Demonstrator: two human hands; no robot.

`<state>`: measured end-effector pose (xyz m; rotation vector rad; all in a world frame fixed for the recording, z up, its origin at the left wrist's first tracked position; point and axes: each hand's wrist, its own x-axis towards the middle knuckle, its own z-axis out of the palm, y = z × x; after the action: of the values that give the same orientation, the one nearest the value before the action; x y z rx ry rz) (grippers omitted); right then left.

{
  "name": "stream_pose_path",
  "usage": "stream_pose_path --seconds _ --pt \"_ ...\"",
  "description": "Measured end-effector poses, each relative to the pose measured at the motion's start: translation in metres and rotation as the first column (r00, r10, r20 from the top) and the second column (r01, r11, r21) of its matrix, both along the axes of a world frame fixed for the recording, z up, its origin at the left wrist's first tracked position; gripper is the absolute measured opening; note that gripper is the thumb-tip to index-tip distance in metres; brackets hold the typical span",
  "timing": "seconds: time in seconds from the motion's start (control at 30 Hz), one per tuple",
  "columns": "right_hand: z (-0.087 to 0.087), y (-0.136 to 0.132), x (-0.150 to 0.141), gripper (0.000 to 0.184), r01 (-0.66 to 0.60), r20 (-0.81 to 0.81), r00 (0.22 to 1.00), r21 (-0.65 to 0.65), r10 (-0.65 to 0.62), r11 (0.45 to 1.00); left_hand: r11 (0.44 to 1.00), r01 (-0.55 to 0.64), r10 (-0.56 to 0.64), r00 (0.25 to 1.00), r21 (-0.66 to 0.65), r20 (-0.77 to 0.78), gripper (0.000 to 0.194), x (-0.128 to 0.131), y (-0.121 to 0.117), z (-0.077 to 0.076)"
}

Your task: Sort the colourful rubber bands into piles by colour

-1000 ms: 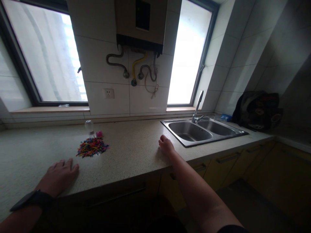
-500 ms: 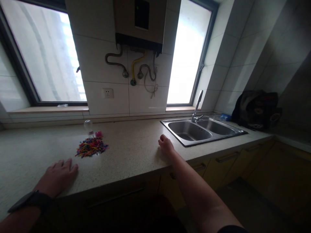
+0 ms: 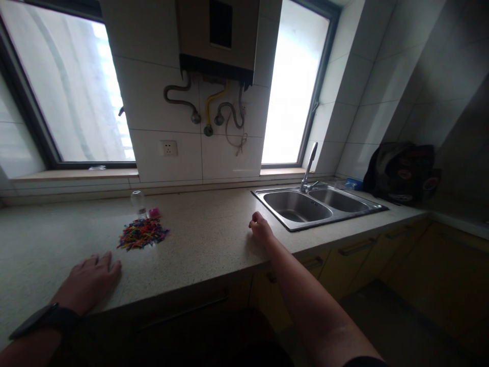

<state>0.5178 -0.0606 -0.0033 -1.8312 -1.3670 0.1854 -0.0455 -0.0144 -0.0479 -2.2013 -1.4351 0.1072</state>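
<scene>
My left hand (image 3: 89,279) lies palm down near the front edge of the pale speckled counter (image 3: 206,229), fingers stretched out, holding nothing. Beyond its fingertips is a heap of small multicoloured slender pieces (image 3: 142,233), too small to name surely. Just behind the heap stands a small clear bottle (image 3: 138,200), and a pink cap (image 3: 154,212) sits at its right. My right hand (image 3: 261,227) rests on the counter left of the sink, its fingers curled in. The inside of that hand is hidden, so I cannot tell whether anything is in it.
A steel double sink (image 3: 287,224) with a tap (image 3: 308,168) is set into the counter at right. Past it are a blue packet (image 3: 353,184) and a dark bag (image 3: 401,171). A water heater (image 3: 217,38) with pipes hangs on the tiled wall between two windows.
The view has shifted very slightly. Both hands and the things on the counter keep their places.
</scene>
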Motion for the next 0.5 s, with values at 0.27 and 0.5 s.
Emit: stream_pose_path --seconds 0.27,0.5 --pt "0.0002 0.0007 -0.0005 0.005 0.008 0.027 1.000 0.002 -0.008 1.000 1.000 -0.002 0.002 1.000 0.000 -0.004 0.043 0.0004 -0.0024 0.0013" --pt "0.0033 -0.0023 -0.0026 0.005 -0.002 0.037 0.999 -0.012 0.003 1.000 1.000 0.017 -0.016 0.998 -0.010 0.066 0.042 0.0012 -0.0023 0.0034"
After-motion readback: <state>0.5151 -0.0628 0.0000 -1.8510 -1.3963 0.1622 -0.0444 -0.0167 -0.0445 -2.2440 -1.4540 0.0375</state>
